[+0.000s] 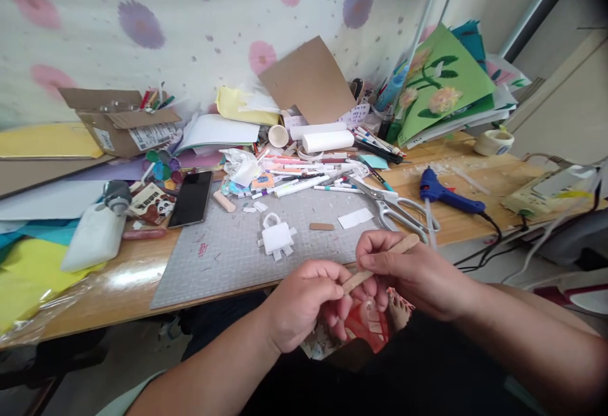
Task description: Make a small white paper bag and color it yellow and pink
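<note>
A slim wooden craft stick (382,260) is pinched between both hands just off the table's front edge, tilted up to the right. My left hand (317,299) grips its lower end between thumb and fingers. My right hand (413,270) holds it nearer the upper end, thumb along the top. On the grey cutting mat (228,270) ahead lies a small white paper piece (277,237) with a loop on top and tabs round its edges. Beside it are a short brown strip (322,226) and a white paper rectangle (355,218).
Silver scissors (387,204) lie open at the mat's right, with a blue glue gun (449,193) beyond. A black phone (190,199) and a white bottle (96,232) stand left. Several markers (304,185) and a paper roll (328,142) fill the back. Below my hands is a red bag-like container (365,327).
</note>
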